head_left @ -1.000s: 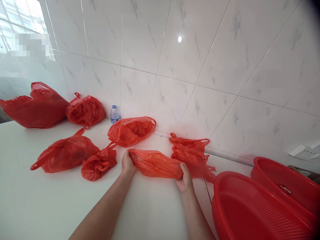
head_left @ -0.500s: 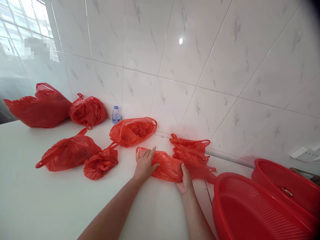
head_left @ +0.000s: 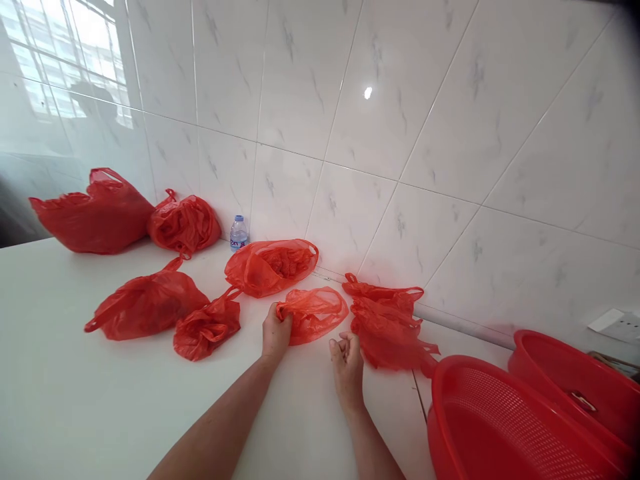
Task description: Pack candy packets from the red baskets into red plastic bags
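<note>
A thin red plastic bag (head_left: 313, 323) lies on the white table in front of me, its mouth spread into a loose loop toward the right. My left hand (head_left: 277, 333) is closed on the bag's left end, thumb and fingers pinching the film. Just off the bag's right edge is my right hand (head_left: 347, 363). Its fingers are loosely curled, with the thumb apart and nothing visible between them. Behind the held bag sits another open red bag (head_left: 255, 270), and flat crumpled red bags (head_left: 387, 327) lie to the right of my right hand.
More red bags stand at the left, among them a full one (head_left: 105, 217) and a small crumpled one (head_left: 205, 330). A water bottle (head_left: 239, 235) stands by the tiled wall. Red perforated plastic baskets (head_left: 443, 393) fill the right front. A socket (head_left: 617, 325) is on the wall.
The bag that lay flattened between both hands is now opened into a loop. My left hand has gone from outstretched to gripping its left end; my right hand has let go and moved left.
</note>
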`<state>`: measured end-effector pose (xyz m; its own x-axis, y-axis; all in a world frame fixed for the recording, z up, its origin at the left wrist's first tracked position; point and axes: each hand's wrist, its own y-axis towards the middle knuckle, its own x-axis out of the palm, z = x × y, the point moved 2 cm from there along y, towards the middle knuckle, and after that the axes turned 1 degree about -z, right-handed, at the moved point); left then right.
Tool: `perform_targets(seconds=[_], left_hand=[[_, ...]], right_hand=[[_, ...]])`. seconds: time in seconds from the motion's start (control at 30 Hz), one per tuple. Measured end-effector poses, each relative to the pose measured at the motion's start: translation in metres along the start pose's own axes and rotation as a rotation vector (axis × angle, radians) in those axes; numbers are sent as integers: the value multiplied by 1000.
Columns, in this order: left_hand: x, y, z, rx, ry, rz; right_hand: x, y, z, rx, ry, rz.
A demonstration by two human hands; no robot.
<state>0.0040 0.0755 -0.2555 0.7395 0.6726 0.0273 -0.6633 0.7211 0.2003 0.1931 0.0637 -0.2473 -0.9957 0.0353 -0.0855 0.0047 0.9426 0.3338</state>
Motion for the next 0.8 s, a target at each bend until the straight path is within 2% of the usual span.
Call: perform_targets(seconds=[0.07, 0.13, 0.2, 0.23, 0.27, 0.33, 0.4, 0.47, 0.57, 0.67, 0.8], left_hand=[[6, -5, 2, 12, -36, -51], [15, -13, 4, 28, -97, -160], [22, -20, 6, 41, -148, -280], [22, -21, 6, 40, -163, -291], [21, -20, 6, 31, -168, -256], [10, -10, 5, 0, -179, -94], [-6, 5, 3, -29, -193, 89], [-23, 20, 1, -33, -208, 219], [-36, 32, -3, -36, -220, 307], [-31, 30, -2, -42, -235, 198], [-15, 19, 4, -52, -280, -109]], right_hand=[[10, -3, -3, 38, 79, -45], [17, -3, -3, 68, 141, -64], [18, 1, 0, 93, 164, -24], [17, 4, 3, 105, 173, 5], [13, 7, 6, 118, 189, 30], [4, 13, 14, 163, 274, 34], [-7, 18, 24, 258, 418, -9], [-19, 24, 31, 346, 574, -53], [-35, 31, 37, 388, 709, -81], [-44, 34, 39, 423, 716, -16], [-40, 29, 36, 454, 630, -34]])
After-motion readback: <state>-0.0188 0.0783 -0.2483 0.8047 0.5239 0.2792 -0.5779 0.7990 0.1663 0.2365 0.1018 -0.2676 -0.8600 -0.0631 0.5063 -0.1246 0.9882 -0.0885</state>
